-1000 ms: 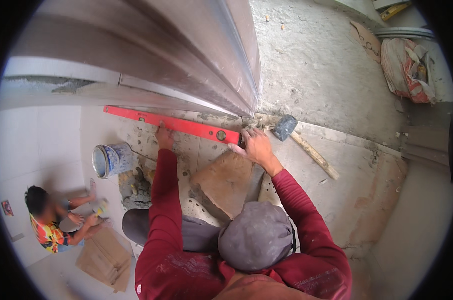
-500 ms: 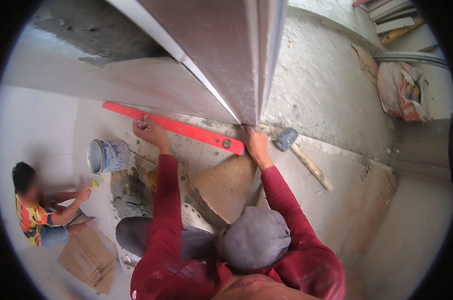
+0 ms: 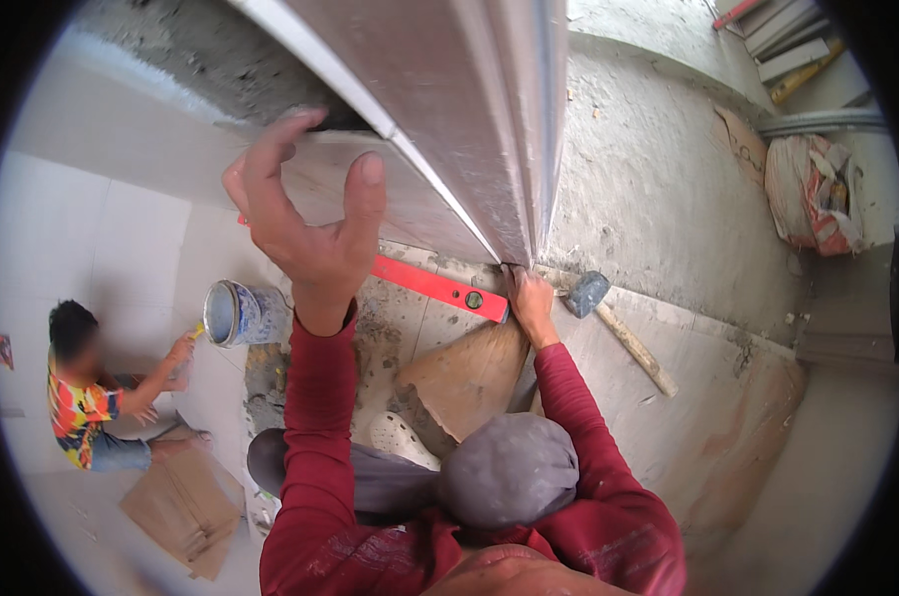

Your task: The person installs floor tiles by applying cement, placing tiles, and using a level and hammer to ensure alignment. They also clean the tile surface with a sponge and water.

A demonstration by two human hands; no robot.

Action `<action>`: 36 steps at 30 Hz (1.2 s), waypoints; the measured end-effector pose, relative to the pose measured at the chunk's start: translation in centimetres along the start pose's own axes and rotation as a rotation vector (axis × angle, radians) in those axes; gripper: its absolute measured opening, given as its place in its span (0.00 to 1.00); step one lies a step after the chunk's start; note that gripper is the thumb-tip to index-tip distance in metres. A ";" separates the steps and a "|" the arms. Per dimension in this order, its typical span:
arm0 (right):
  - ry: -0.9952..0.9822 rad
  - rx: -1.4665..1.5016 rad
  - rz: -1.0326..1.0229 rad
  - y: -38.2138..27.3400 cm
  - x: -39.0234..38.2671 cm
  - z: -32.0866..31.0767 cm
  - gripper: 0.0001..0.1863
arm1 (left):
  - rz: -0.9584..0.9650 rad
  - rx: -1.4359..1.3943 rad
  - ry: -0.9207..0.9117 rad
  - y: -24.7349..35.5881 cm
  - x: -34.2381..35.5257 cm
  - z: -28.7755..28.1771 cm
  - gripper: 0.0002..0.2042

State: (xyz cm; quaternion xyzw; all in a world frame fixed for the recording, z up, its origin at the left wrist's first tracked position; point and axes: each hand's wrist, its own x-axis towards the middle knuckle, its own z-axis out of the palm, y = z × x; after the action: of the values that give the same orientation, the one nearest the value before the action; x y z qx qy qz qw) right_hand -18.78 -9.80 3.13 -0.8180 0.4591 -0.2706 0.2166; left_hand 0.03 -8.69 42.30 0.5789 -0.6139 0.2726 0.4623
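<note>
My left hand (image 3: 315, 214) is raised in front of the grey wall tile (image 3: 355, 159), holding nothing, thumb and fingers apart. Its fingertips are near the tile's upper edge, where rough cement (image 3: 211, 70) begins; I cannot tell whether they touch. Down low, my right hand (image 3: 533, 306) is at the foot of the tall grey corner panel (image 3: 449, 129). Its fingers are bent in at the corner, and what they grip is hidden. A red spirit level (image 3: 424, 280) lies along the wall's base, partly behind my left hand, one end close to my right hand.
A rubber mallet (image 3: 589, 295) with a wooden handle lies right of my right hand. Brown cardboard (image 3: 464, 382) is before my knees. At left stand a mortar-stained bucket (image 3: 233, 313) and a crouching co-worker (image 3: 87, 397). A sack (image 3: 812, 194) sits at far right.
My left hand has left the spirit level and risen toward the tile's upper edge, fingers spreading. The right hand stays at the panel's foot. The co-worker's hand has moved toward the bucket.
</note>
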 end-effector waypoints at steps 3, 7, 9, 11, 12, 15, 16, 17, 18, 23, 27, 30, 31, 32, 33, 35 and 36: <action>0.044 0.011 -0.004 0.1 0.2 -0.3 0.14 | -0.093 -0.160 -0.013 0.4 0.0 0.6 0.32; 0.089 0.049 0.006 0.5 0.0 -0.4 0.16 | -0.154 -0.049 -0.059 1.8 0.8 0.0 0.38; 0.093 0.048 0.026 0.5 0.0 -0.2 0.17 | -0.141 0.005 -0.070 2.0 0.7 -0.2 0.39; 0.081 0.066 0.036 -0.1 -0.1 0.1 0.19 | -0.164 0.037 -0.068 2.5 0.8 -0.7 0.42; 0.100 0.071 0.032 0.0 0.1 0.2 0.19 | -0.185 0.025 -0.057 2.7 1.0 -0.7 0.43; 0.121 0.118 0.037 0.6 -0.2 0.3 0.18 | -0.233 -0.031 -0.049 3.5 1.3 -0.6 0.43; 0.124 0.110 0.041 0.4 -0.1 0.5 0.16 | -0.252 -0.048 -0.034 3.7 1.3 -0.5 0.43; 0.136 0.113 0.029 0.6 -0.2 0.5 0.16 | -0.280 -0.072 -0.016 3.6 1.0 -0.4 0.43; 0.148 0.118 0.016 0.7 -0.1 0.4 0.15 | -0.261 -0.039 -0.031 3.5 0.8 -0.7 0.43; 0.121 0.100 0.026 0.8 0.0 0.5 0.16 | -0.351 -0.074 -0.040 3.6 1.3 -0.8 0.42; 0.138 0.101 0.040 0.7 0.1 0.8 0.16 | -0.344 -0.077 -0.083 3.1 1.9 -0.3 0.42; 0.074 0.092 0.072 0.9 0.1 1.2 0.15 | -0.365 -0.104 -0.096 1.5 2.4 0.8 0.41; 0.053 0.078 0.084 0.9 0.0 1.4 0.15 | -0.357 -0.109 -0.094 0.8 2.6 1.3 0.41; 0.044 0.080 0.090 0.9 0.1 1.3 0.15 | -0.378 -0.143 -0.107 0.5 2.8 1.8 0.42; 0.036 0.081 0.097 0.8 0.1 1.2 0.15 | -0.389 -0.134 -0.126 0.2 2.9 2.0 0.42; 0.018 0.074 0.107 0.8 0.1 1.2 0.15 | -0.412 -0.122 -0.164 -0.5 3.0 2.4 0.43; 0.009 0.066 0.110 0.8 0.1 1.2 0.15 | -0.410 -0.128 -0.171 -1.0 2.8 2.5 0.44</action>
State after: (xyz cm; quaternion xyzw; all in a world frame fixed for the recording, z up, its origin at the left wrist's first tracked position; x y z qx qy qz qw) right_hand -18.48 -10.21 1.73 -0.7826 0.4953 -0.2768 0.2560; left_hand 0.67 -12.32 43.52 0.6822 -0.5363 0.0834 0.4899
